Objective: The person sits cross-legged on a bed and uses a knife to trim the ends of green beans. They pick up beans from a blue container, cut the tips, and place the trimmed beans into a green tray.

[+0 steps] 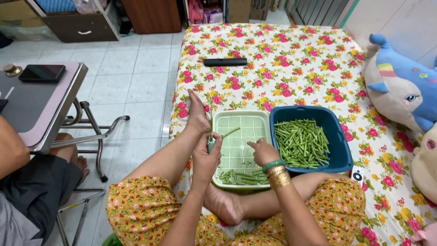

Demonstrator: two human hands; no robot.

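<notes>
One floral bedsheet [291,59], white floor tiles [132,82].

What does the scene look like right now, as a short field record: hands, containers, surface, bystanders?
left hand: grips a small green-handled tool, with a green bean stalk at its tip
right hand: over the green tray, index finger pointing
green tray: cut bean pieces at its near edge
blue tub: filled with long bean stalks, right of the tray
surface: floral bedsheet
bystander: another person's leg, far left
</notes>
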